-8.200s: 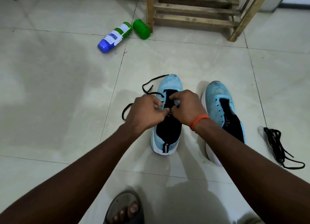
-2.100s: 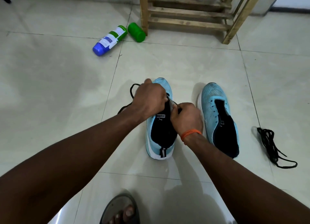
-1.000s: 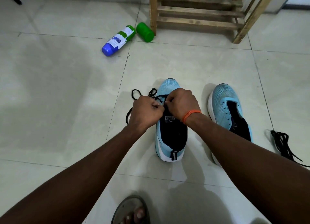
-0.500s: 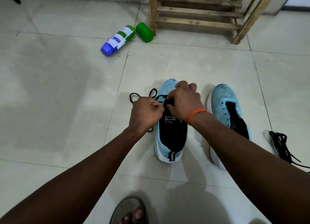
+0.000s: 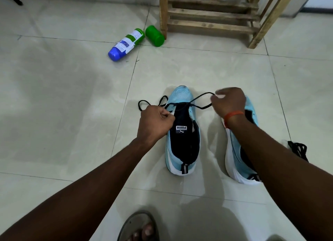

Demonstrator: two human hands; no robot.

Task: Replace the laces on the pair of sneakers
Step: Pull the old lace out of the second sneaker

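Two light blue sneakers stand on the tiled floor. The left sneaker (image 5: pixel 182 132) has a black tongue and a black lace (image 5: pixel 200 101) running through its front eyelets. My left hand (image 5: pixel 155 123) grips one lace end beside the shoe's left edge; slack loops lie on the floor beyond it. My right hand (image 5: pixel 228 103), with an orange wristband, pinches the other end and holds it out to the right above the right sneaker (image 5: pixel 237 161), which my right forearm partly hides. Another black lace (image 5: pixel 298 149) lies bundled on the floor at the right.
A blue and green bottle (image 5: pixel 126 44) and a green cap (image 5: pixel 155 35) lie on the floor at the back. A wooden rack (image 5: pixel 209 19) stands behind the shoes. My sandalled foot (image 5: pixel 140 226) shows at the bottom edge.
My right hand has left the shoe's tongue and moved out to the right, drawing the lace taut. My left hand has shifted slightly back beside the shoe.
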